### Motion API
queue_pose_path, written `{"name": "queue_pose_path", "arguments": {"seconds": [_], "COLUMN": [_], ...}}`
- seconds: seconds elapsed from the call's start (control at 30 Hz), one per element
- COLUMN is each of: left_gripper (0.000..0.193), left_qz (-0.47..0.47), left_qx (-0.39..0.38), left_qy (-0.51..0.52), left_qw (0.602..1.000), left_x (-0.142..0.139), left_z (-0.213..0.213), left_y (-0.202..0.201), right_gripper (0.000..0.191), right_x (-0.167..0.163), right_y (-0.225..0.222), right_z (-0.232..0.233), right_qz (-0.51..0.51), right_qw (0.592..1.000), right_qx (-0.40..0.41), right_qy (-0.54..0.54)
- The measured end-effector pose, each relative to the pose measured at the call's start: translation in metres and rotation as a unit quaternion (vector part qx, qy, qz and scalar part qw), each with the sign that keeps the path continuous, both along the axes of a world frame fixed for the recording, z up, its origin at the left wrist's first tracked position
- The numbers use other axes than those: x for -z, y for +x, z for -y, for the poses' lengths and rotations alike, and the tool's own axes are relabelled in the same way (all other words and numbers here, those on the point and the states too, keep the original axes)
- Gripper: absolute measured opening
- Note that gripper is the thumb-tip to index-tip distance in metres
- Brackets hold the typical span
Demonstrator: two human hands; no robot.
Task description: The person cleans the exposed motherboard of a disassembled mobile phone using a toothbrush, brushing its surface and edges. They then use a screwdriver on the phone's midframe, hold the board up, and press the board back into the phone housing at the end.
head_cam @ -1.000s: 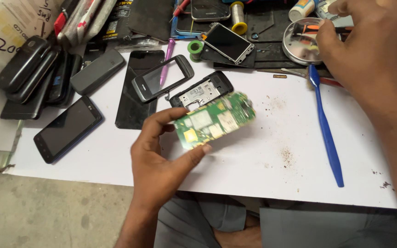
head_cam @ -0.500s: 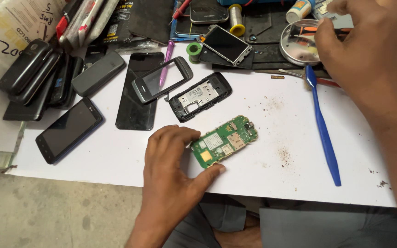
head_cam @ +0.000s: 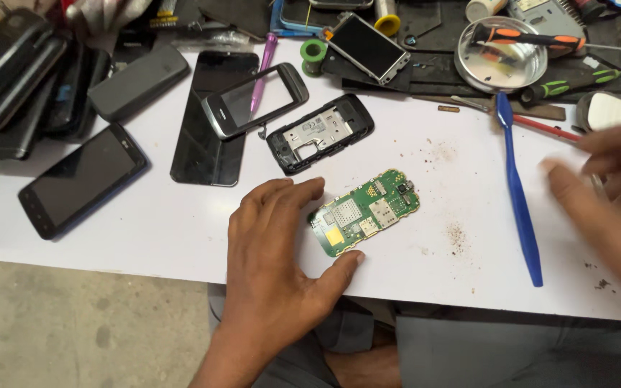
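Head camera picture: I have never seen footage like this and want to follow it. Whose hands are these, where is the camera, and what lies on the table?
The camera sits on a person's head and looks down at their own two bare hands over a white table. The left hand rests flat beside a green circuit board, fingers and thumb at its edge, not lifting it. The right hand is blurred and hovers near a blue plastic pry tool; whether it holds anything is unclear. Also there: an opened black phone frame, a loose touch panel, several dark phones and a round metal dish with a screwdriver.
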State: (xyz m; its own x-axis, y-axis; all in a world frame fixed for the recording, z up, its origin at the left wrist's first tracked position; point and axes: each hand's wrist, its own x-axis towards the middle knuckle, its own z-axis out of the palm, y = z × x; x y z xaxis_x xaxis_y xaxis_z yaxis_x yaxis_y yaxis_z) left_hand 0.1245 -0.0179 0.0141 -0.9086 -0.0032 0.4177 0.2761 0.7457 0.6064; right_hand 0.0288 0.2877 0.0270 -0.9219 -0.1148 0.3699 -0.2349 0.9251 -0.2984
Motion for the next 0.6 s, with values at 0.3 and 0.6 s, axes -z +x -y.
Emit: {"name": "queue_pose_path", "arguments": {"seconds": [0.3, 0.6], "left_gripper": [0.069, 0.066], "left_qz": [-0.01, -0.024], "left_qx": [0.061, 0.049], "left_qy": [0.029, 0.061], "left_qw": [0.998, 0.997], "left_x": [-0.001, 0.008], "left_z": [0.003, 0.006], "left_y": [-0.008, -0.008], "right_gripper": [0.035, 0.023], "right_x": [0.005, 0.023], "right_y": [0.04, 0.066], "right_z": [0.033, 0.02], "right_qz": [0.132, 0.121], "right_qw": [0.986, 0.969], "right_qx": [0.105, 0.097], "right_qy": [-0.015, -0.192]}}
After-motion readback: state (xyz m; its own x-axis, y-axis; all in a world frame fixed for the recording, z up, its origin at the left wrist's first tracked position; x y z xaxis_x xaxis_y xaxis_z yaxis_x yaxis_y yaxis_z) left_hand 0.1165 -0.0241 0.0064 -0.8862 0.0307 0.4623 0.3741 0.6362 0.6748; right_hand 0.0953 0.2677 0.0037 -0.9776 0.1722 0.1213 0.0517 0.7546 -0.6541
